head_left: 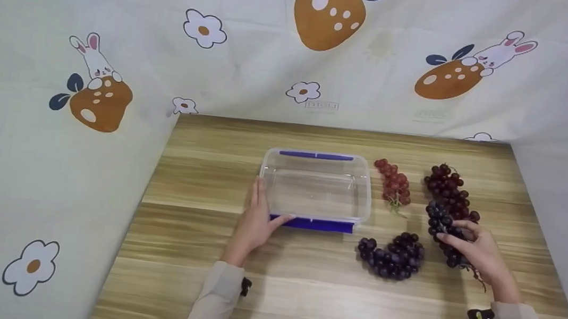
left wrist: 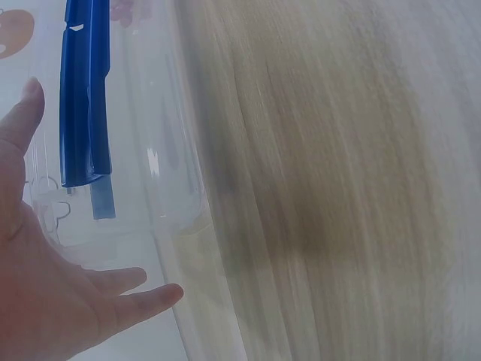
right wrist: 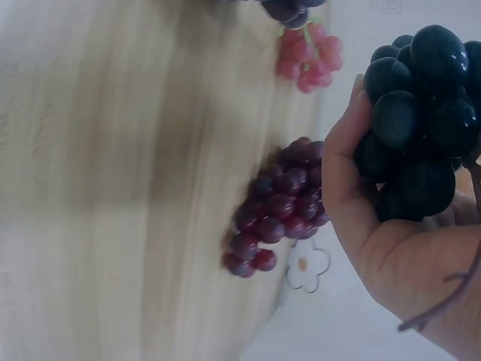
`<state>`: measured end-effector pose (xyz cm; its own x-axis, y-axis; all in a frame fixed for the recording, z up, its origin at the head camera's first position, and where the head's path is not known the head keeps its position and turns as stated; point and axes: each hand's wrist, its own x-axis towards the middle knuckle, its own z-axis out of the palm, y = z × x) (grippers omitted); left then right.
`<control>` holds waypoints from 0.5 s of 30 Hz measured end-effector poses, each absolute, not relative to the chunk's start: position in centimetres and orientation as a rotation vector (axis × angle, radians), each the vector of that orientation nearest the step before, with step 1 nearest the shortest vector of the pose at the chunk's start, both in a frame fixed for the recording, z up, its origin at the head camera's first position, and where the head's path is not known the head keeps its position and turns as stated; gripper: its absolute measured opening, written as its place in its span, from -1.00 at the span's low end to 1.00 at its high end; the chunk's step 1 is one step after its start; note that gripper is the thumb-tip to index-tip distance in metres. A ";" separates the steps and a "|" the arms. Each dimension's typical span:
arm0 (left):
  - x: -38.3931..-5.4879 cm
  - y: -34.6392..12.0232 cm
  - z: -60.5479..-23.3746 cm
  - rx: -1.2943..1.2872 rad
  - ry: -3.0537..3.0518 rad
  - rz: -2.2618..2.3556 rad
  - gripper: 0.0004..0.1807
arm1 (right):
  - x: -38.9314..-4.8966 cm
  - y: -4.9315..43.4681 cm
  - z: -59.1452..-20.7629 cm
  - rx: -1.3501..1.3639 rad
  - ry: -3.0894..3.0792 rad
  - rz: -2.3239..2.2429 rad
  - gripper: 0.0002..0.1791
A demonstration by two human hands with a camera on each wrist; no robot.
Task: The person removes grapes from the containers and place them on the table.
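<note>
While the left hand (head_left: 257, 222) is laid flat against the near left corner of the clear plastic container (head_left: 315, 187), its fingers straight and spread along the wall and its thumb set against the blue clip (head_left: 317, 224) on the near side, a dark grape bunch (head_left: 445, 232) is gripped by the right hand (head_left: 477, 251). In the right wrist view the fingers are seen curled round the dark berries, with the thumb pressed on their side and a thin stem trailing past the palm. This bunch is held at the right of the wooden table (head_left: 300, 300), touching the lower end of a maroon grape bunch (head_left: 449, 189) that is laid further back. A second dark bunch (head_left: 393, 255), curved in shape, is laid just in front of the container's near right corner, apart from both hands. A small red bunch (head_left: 393, 182) is laid just beside the container's right wall. The container is placed open-topped at the middle of the table, with another blue clip (head_left: 316, 156) on its far rim. A cloth printed with rabbits and flowers (head_left: 114, 54) is hung behind and beside the table.
</note>
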<state>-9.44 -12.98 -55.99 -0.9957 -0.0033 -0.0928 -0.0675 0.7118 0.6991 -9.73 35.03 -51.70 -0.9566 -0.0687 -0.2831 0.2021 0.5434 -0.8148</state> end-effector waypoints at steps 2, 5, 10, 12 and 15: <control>-9.5 -13.0 -56.0 -0.058 2.829 1.158 0.36 | -9.5 35.3 -52.0 0.118 2.506 -1.376 -0.27; -9.5 -12.9 -56.0 -0.068 2.824 1.158 0.35 | -9.3 35.5 -52.5 0.138 2.498 -1.403 -0.30; -9.5 -12.9 -56.1 -0.067 2.827 1.155 0.35 | -8.8 36.1 -53.5 0.140 2.496 -1.396 -0.32; -9.5 -13.0 -56.0 -0.068 2.825 1.160 0.36 | -8.6 36.3 -53.9 0.147 2.483 -1.393 -0.33; -9.5 -12.9 -56.0 -0.073 2.817 1.173 0.35 | -8.3 36.6 -54.4 0.150 2.471 -1.387 -0.32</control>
